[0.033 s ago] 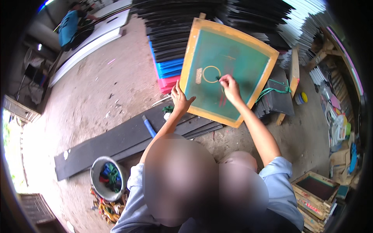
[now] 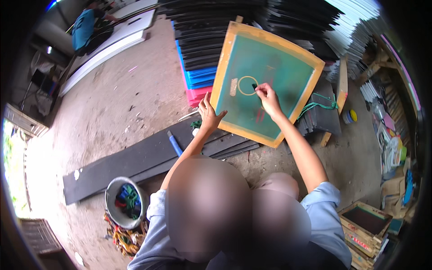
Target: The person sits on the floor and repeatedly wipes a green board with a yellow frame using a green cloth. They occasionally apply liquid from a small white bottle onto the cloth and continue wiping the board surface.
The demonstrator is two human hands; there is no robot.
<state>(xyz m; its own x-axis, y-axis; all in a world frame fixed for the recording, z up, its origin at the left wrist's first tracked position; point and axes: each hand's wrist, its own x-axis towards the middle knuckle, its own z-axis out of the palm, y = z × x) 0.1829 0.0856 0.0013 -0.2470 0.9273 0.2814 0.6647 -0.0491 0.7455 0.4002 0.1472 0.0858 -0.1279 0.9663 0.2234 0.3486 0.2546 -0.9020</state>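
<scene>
A printing screen [image 2: 225, 85] with a yellowish wooden frame and green mesh stands tilted before me. On the mesh are a pale yellow ring outline [image 2: 240, 90] and a tan, strip-shaped patch [image 2: 233, 87]. My right hand [image 2: 269, 99] pinches a small black piece [image 2: 254, 86] against or close to the mesh, at the ring's right side; what the piece is I cannot make out. At the frame's lower left edge, my left hand [image 2: 209, 113] rests with its fingers spread, thumb toward the screen.
Stacked black, blue and red sheets [image 2: 200, 78] rise behind the screen. Long black boards [image 2: 121, 158] lie on the floor with a blue-handled tool [image 2: 174, 143]. A bucket of cloths [image 2: 112, 209] stands left, wooden frames [image 2: 360, 227] lower right. Another person [image 2: 84, 31] sits far left.
The view has shifted slightly. My right hand has moved the black piece a little upward relative to the ring. My left hand stays at the frame's edge.
</scene>
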